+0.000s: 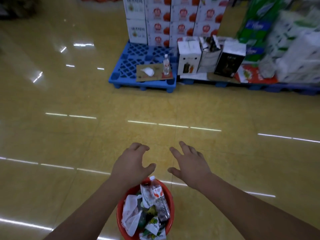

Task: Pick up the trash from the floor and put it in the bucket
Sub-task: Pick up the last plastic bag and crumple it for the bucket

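A red bucket [170,196] stands on the yellow floor at the bottom centre, between my forearms. It is packed with trash: a clear plastic bottle [158,198], a white plastic bag [130,213] and several wrappers. My left hand [132,162] hovers just beyond the bucket's far rim, fingers loosely curled, holding nothing. My right hand [189,161] is held out beside it with fingers spread and nothing in it. Farther off, a water bottle [166,64] stands upright on a cardboard sheet [154,77], next to a crumpled white wad [148,71].
The cardboard lies on a blue plastic pallet [131,66] stacked with white cartons [166,19]. To its right are opened boxes [209,58] and wrapped tissue packs [294,49] on more pallets. Glossy yellow floor [121,110] lies between me and the pallets.
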`<state>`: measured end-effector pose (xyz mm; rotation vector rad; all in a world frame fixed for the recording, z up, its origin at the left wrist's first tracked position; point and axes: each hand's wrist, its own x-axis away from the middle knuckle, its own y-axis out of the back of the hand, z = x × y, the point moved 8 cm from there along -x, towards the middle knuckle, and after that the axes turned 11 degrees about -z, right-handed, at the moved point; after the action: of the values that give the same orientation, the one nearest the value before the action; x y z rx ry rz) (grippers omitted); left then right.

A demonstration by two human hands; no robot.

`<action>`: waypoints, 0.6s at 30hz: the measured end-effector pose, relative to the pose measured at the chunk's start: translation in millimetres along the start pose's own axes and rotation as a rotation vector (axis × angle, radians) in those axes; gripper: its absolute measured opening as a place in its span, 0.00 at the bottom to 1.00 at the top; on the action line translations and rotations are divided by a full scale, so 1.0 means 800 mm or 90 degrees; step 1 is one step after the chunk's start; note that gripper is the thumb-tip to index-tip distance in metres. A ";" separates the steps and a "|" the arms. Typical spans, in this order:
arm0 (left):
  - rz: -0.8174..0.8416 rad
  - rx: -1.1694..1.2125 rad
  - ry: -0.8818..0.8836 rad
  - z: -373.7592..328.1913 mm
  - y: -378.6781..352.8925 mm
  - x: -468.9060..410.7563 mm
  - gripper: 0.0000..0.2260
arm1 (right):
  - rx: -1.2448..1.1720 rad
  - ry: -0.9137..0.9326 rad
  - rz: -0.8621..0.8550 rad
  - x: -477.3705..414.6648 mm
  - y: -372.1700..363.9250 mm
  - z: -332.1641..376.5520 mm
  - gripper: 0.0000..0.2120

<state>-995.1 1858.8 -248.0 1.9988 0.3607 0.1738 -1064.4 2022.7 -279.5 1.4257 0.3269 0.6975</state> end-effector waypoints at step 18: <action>-0.109 0.050 -0.149 -0.105 0.193 -0.009 0.27 | 0.064 -0.123 -0.149 0.078 0.216 0.018 0.34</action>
<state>-998.3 1865.4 -72.3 2.0281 0.3909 -0.1842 -1050.0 2048.6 -97.5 1.5077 0.3741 0.3544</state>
